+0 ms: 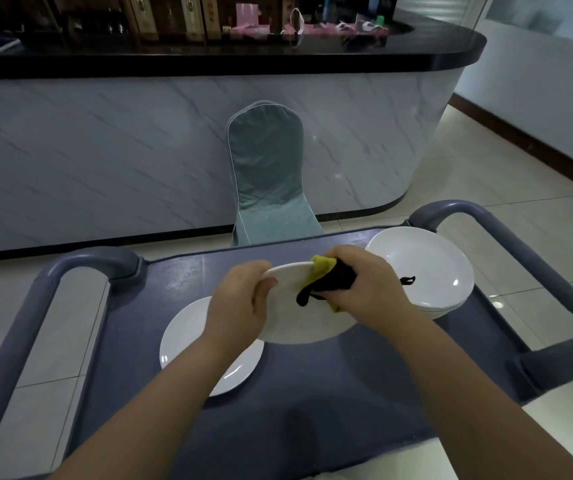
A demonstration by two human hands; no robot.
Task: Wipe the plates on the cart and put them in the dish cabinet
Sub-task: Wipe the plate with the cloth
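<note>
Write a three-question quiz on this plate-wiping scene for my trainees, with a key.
1. True or false: the right hand presses a cloth on the raised plate.
2. Where is the plate stack? A) on the floor B) at the right end of the cart C) on the counter
3. Which hand has a grip on the raised plate's rim?
Key: 1 true; 2 B; 3 the left hand.

Dim, bluish light; wide-angle edge distortion.
</note>
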